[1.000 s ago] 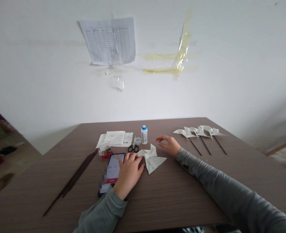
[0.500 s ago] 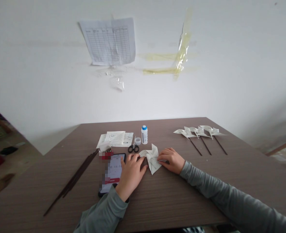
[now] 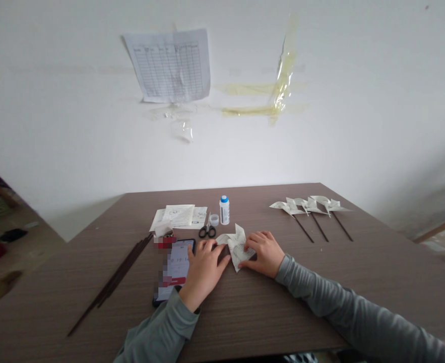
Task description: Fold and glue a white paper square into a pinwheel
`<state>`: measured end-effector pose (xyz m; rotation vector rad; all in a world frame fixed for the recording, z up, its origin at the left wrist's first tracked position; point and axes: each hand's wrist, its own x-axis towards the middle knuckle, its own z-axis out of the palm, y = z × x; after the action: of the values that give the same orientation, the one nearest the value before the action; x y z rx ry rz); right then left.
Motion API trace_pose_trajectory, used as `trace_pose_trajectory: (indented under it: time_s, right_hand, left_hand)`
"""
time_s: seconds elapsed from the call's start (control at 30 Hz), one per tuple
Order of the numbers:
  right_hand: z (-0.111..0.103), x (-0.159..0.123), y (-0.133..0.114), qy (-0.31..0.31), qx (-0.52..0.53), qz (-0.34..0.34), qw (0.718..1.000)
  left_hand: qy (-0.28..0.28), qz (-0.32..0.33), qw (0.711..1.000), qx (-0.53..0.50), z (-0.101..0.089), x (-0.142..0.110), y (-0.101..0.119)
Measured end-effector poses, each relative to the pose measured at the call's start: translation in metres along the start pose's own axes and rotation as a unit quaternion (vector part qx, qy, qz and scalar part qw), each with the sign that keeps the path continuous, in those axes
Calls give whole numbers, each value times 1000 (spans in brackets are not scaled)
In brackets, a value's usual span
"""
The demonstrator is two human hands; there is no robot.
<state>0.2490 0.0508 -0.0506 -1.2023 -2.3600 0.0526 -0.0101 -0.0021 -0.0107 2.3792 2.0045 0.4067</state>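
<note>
A paper pinwheel (image 3: 236, 247), folded from printed paper, lies on the table between my hands. My left hand (image 3: 203, 269) has its fingers curled over the left blade, with the thumb lower down near the pinwheel's edge. From the other side, my right hand (image 3: 265, 254) grips the right blade, thumb below and fingers on top. Just beyond the pinwheel are black-handled scissors (image 3: 207, 232), a small clear cup (image 3: 214, 220) and a white bottle with a blue cap (image 3: 225, 210). A lit phone (image 3: 177, 272) lies beside my left hand, partly covered by it.
Thin brown sticks (image 3: 118, 269) lie in a bundle on the left. Printed paper sheets (image 3: 179, 216) are stacked behind the phone. Finished pinwheels on sticks (image 3: 309, 205) lie at the back right. The wooden table (image 3: 275, 312) meets a white wall (image 3: 245, 156) at the back.
My right hand has shifted slightly, its thumb moving down and apart from the fingers along the right blade. My left hand and the pinwheel stay nearly still.
</note>
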Motion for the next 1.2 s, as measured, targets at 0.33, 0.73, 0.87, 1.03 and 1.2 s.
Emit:
trace_pose_trajectory:
  time_s: [0.33, 0.73, 0.87, 1.03, 1.2]
  right_hand:
    - [3, 1, 3, -5, 13, 17, 1000]
    - [-6, 3, 6, -32, 38, -2, 999]
    - [-6, 4, 5, -33, 35, 10, 999]
    - [-4, 4, 0, -19, 20, 14, 1000]
    - [-2, 5, 0, -27, 28, 31, 999]
  left_hand:
    - [15, 5, 1000, -9, 0, 2, 1]
    - [-12, -2, 1000, 1, -9, 0, 3]
    - [-6, -1, 1000, 2, -9, 0, 3]
    - [4, -1, 1000, 2, -7, 1, 6]
    - [-5, 1, 1000, -2, -9, 1, 8]
